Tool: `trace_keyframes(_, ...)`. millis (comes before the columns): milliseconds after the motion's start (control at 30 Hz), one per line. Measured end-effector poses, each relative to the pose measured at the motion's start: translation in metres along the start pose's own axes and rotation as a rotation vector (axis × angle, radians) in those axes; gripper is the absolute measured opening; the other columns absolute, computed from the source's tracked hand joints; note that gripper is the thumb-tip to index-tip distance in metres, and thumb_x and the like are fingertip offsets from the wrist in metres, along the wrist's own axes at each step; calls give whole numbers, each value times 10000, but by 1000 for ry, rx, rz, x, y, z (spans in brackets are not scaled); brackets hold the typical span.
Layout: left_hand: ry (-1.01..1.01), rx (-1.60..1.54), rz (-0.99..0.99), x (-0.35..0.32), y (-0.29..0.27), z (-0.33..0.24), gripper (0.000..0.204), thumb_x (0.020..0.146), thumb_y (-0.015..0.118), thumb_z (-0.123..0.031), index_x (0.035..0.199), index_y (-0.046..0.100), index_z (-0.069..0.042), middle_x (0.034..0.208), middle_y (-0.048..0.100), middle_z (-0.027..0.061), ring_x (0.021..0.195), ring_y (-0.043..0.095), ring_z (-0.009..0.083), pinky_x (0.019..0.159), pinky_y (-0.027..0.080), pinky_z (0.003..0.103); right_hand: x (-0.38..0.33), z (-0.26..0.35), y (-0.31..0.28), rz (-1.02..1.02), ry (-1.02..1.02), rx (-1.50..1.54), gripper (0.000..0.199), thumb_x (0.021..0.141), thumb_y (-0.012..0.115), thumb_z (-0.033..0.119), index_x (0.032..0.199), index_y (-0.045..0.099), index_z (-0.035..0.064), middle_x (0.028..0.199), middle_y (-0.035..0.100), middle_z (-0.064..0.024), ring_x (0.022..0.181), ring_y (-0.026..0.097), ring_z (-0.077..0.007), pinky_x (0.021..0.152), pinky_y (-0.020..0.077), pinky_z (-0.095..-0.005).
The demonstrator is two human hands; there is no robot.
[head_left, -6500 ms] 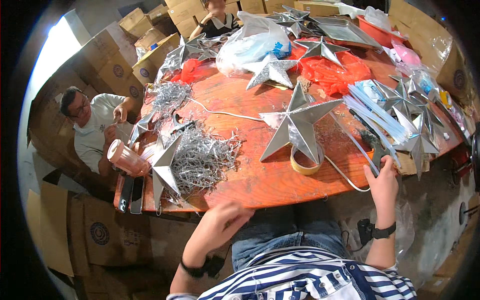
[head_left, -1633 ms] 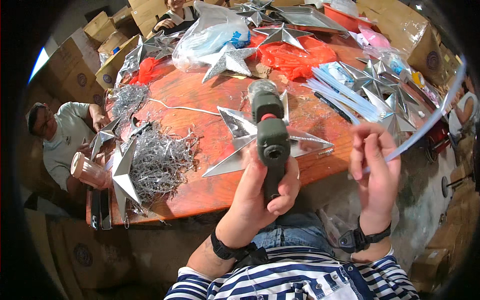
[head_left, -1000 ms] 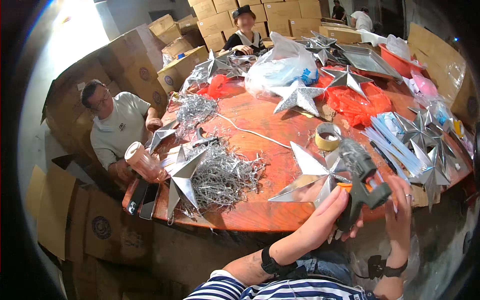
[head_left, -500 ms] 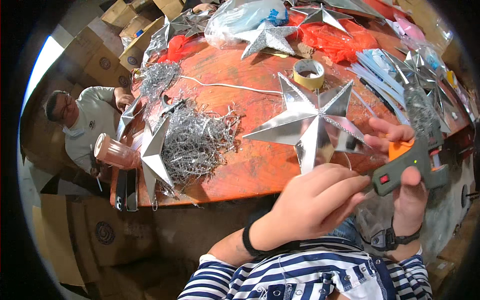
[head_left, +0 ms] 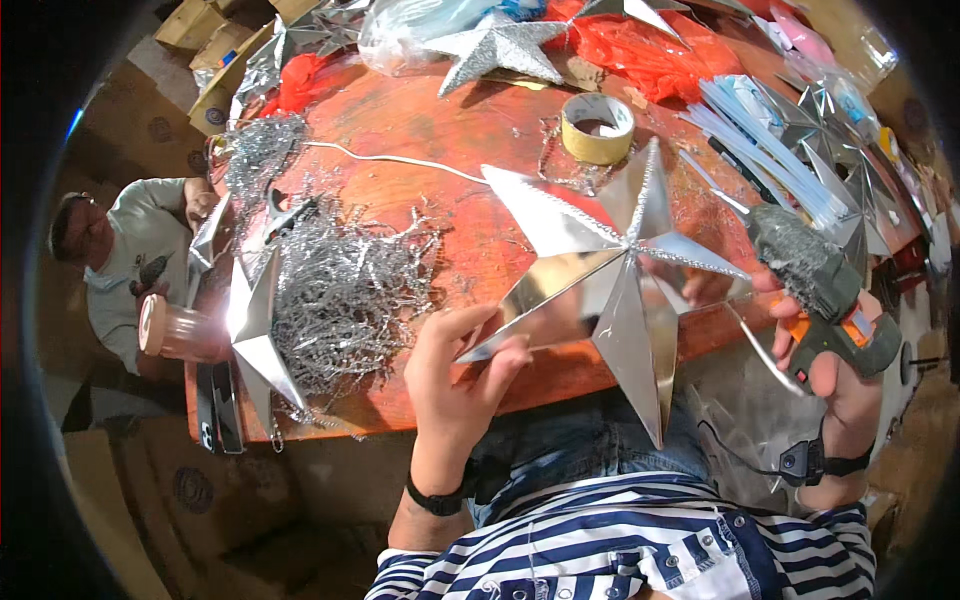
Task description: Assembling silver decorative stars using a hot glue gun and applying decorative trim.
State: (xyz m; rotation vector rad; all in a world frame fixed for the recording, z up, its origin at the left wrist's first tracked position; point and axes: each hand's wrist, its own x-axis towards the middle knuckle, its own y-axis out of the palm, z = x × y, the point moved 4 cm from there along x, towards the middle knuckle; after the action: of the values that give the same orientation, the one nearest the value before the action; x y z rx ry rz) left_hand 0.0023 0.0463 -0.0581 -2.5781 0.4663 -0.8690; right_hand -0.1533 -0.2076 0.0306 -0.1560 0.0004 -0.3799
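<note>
A large silver star point(head_left: 630, 270) is tilted up over the table's near edge, with beaded trim along some of its ridges. My left hand point(head_left: 465, 370) pinches its lower left point between thumb and fingers. My right hand point(head_left: 850, 395) is closed around a dark glue gun point(head_left: 800, 250) with an orange trigger, its nozzle pointing up and left beyond the star's right point. That hand's fingertips are close to the star's right point; whether they touch it, I cannot tell. A narrow pale strip point(head_left: 770, 350) slants down between the star and my right hand.
Silver tinsel garland point(head_left: 340, 290) lies left on the red table point(head_left: 390, 200), beside another star point(head_left: 258, 335), a clear jar point(head_left: 180, 328) and phones point(head_left: 222, 408). Farther back are a tape roll point(head_left: 597, 128), clear glue sticks point(head_left: 775, 150) and red plastic point(head_left: 650, 55). A co-worker point(head_left: 140, 250) sits left.
My left hand has moved left from beside the glue gun onto the star's point. The star has turned and come nearer. The glue gun has tipped, its nozzle now toward the left. The view has shifted.
</note>
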Motion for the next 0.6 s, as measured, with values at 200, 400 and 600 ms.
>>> trace_keyframes(200, -191, -250, 51, -1, -1, 10, 374, 788, 702, -98, 1081, 503, 22, 938, 587, 106, 914, 602, 171, 822, 477, 293, 13, -7, 3, -73, 33, -117, 848, 594, 717, 629, 1063, 581, -64, 950, 645, -117, 800, 610, -131, 684, 479, -237)
trace_keyframes(400, -225, -342, 29, -3, 3, 10, 376, 799, 685, -75, 1097, 489, 43, 1011, 556, 116, 962, 590, 183, 873, 478, 322, 22, -17, -4, 10, -170, -507, 878, 548, 521, 822, 802, 613, -14, 697, 591, -80, 612, 578, -210, 574, 445, -278)
trace_keyframes(600, -194, -332, 26, -4, 2, 9, 377, 805, 673, -66, 1111, 482, 44, 1017, 556, 112, 972, 584, 179, 889, 470, 322, 26, -25, -2, -65, -258, -496, 897, 515, 500, 830, 795, 602, -16, 681, 576, -70, 588, 554, -199, 553, 432, -286)
